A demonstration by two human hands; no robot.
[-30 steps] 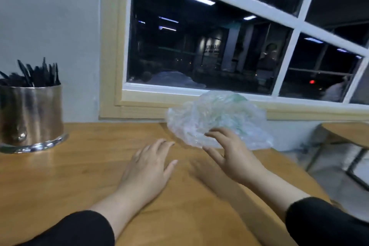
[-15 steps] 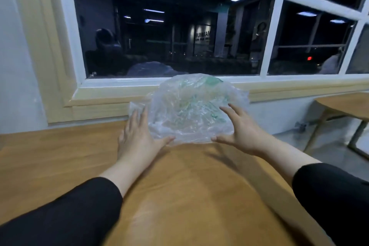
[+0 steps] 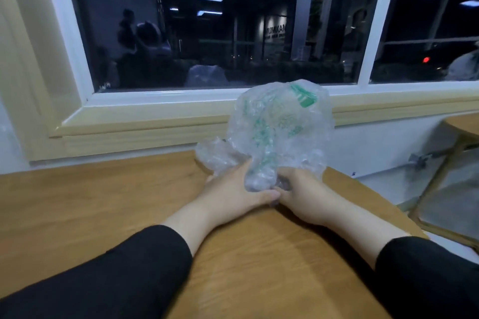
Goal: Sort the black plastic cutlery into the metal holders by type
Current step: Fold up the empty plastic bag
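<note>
A crumpled clear plastic bag [image 3: 278, 132] with green print stands bunched up on the wooden table [image 3: 103, 202], near the window. My left hand [image 3: 233, 191] grips its lower left part, fingers tucked under the plastic. My right hand [image 3: 303, 194] grips its lower right part, and the two thumbs meet in front of the bag. What the bag holds cannot be seen. No metal holder and no black cutlery are in view.
A large dark window [image 3: 233, 33] with a pale wooden sill [image 3: 142, 122] runs just behind the table. At the right, past the table's rounded edge, stands another wooden table [image 3: 464, 127] on thin legs over a grey floor.
The view swung right, so the metal holder with cutlery left the frame. Both hands went from open beside the bag to gripping its lower part, squeezing it narrower and taller.
</note>
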